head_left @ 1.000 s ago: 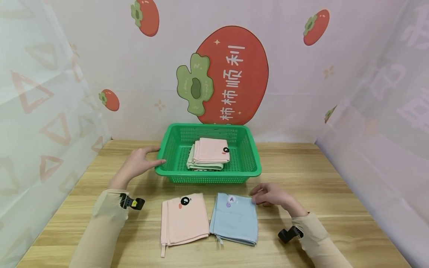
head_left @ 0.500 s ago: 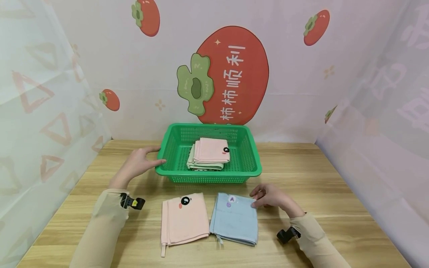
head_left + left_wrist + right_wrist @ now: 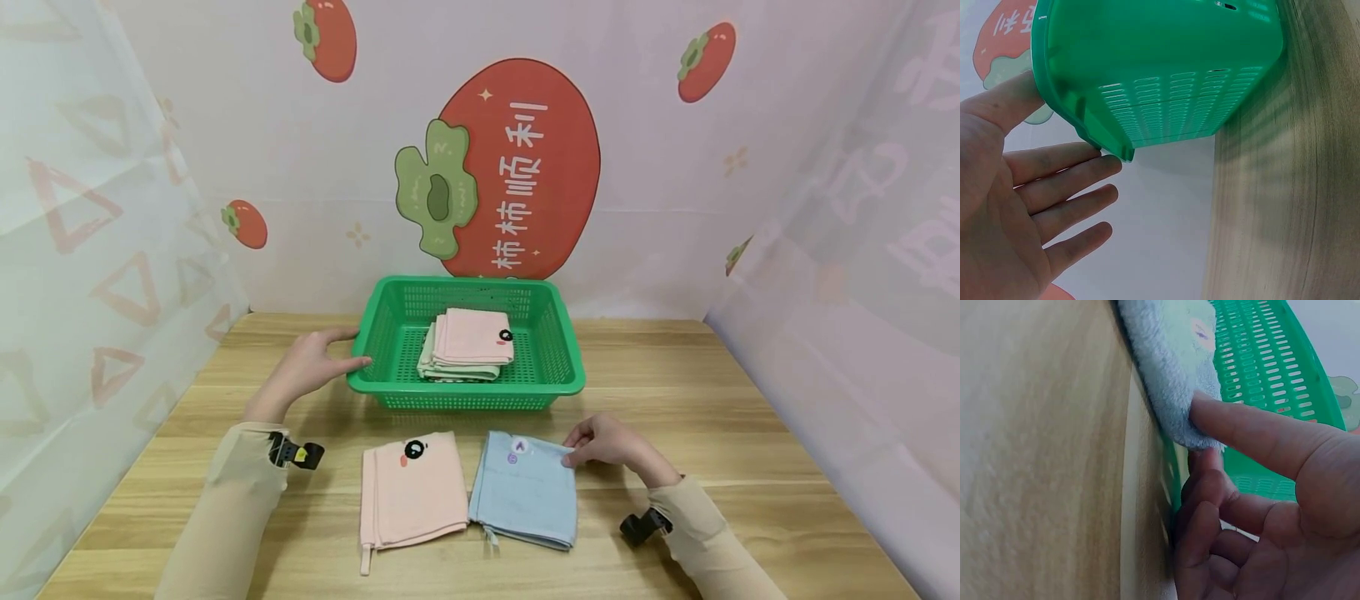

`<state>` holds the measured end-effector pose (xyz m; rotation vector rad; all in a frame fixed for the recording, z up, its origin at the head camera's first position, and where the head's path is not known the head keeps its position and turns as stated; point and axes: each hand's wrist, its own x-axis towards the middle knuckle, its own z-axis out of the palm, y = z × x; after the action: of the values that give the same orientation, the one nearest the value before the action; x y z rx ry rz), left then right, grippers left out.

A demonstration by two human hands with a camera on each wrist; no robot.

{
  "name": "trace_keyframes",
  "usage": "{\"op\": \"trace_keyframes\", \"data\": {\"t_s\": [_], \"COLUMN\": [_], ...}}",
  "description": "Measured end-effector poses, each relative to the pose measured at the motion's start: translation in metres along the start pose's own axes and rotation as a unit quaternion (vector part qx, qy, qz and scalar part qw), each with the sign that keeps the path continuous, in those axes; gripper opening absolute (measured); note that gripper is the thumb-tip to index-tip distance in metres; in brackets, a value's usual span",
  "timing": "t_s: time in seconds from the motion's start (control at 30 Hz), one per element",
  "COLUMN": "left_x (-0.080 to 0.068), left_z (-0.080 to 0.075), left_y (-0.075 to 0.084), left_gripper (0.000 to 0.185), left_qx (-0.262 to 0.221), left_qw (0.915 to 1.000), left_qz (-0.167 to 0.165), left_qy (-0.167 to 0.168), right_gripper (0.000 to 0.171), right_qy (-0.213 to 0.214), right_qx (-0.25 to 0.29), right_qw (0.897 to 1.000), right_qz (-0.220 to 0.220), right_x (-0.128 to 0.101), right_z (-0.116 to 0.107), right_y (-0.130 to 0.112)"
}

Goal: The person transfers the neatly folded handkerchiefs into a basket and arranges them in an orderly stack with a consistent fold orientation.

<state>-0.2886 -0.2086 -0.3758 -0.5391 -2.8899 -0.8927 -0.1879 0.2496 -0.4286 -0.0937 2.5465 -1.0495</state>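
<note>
Wooden table (image 3: 750, 433), tomato-print backdrop (image 3: 517, 167), prob. fabric walls

Left hand (image 3: 307, 371) out ahead and to the left, palm turned inward, fingers straight and slightly spread, thumb raised above them; fingertips (image 3: 1107, 164) just at the corner of the green basket (image 3: 465, 392). Left forearm in a beige sleeve, angled forward from the lower left, a small black clip at the wrist. Right hand (image 3: 611, 442) low and closer in, knuckles up, fingers curled under; thumb (image 3: 1241, 428) pressed onto the corner of the blue cloth (image 3: 525, 496) with the curled fingers beneath, a pinching grip. Right forearm sleeved in beige, entering from the lower right, black clip at the wrist.
</note>
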Motion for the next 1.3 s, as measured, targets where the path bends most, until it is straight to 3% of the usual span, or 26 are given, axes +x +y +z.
{"op": "trace_keyframes", "data": {"t_s": [0.27, 0.47, 0.67, 0.9, 1.3], "left_x": [-0.001, -0.001, -0.002, -0.002, 0.000], "left_z": [-0.001, -0.001, -0.001, -0.002, 0.000], "left_y": [0.003, 0.004, 0.005, 0.005, 0.000], "left_gripper": [0.072, 0.070, 0.069, 0.070, 0.075], "left_qx": [0.002, 0.002, 0.000, -0.003, 0.003], "left_qw": [1.0000, 1.0000, 1.0000, 1.0000, 1.0000], "left_qz": [-0.004, 0.000, 0.004, 0.003, -0.007], "left_qy": [-0.003, 0.003, 0.006, 0.001, 0.000], "right_gripper": [0.029, 0.034, 0.040, 0.047, 0.039], "right_qy": [-0.045, -0.086, -0.101, -0.092, -0.078], "right_qx": [0.055, 0.107, 0.150, 0.133, 0.132], "right_qw": [0.997, 0.990, 0.983, 0.986, 0.987], "right_qz": [-0.021, -0.025, -0.018, -0.032, -0.044], "right_x": [-0.006, -0.007, -0.006, -0.008, -0.013], "right_z": [-0.007, -0.011, -0.010, -0.009, -0.008], "right_y": [0.001, 0.002, 0.003, 0.002, -0.004]}}
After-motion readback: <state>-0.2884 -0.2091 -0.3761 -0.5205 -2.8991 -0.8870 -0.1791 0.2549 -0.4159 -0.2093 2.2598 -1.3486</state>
